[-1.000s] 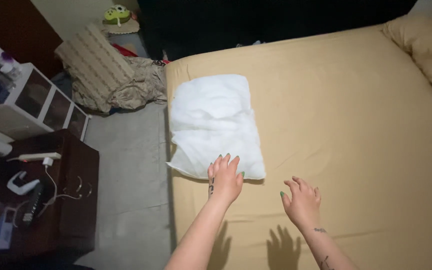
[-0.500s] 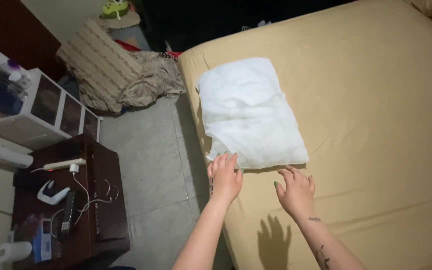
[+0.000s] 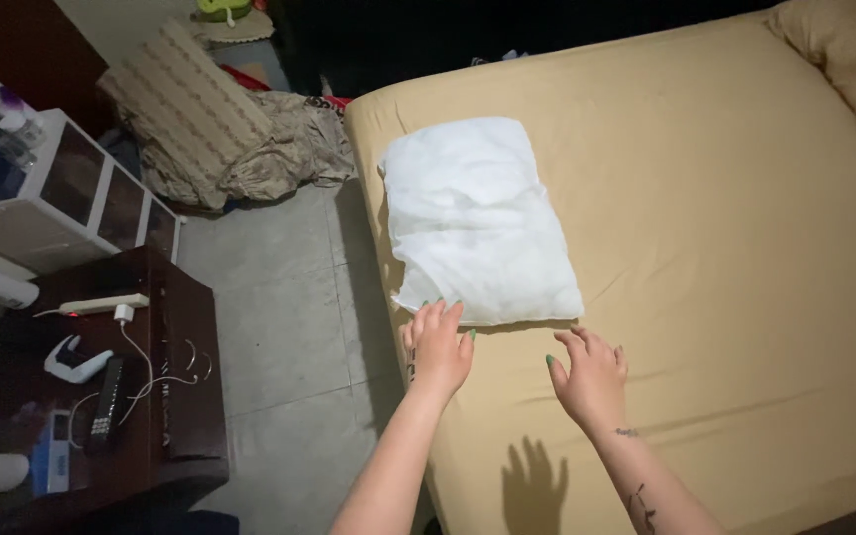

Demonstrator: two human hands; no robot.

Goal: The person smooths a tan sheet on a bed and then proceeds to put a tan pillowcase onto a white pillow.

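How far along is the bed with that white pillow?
Done: the tan fitted sheet lies smooth over the mattress. In hand: the left hand is at the near edge of the white pillow, the right hand open just short of it. Left: the pillow has no case on it.

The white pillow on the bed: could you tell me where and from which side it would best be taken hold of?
Probably by the near short edge of the white pillow, at its two corners, coming from the foot side. It lies flat on the tan sheet, that edge faces the person, and the left hand and the right hand are already spread open beside it.
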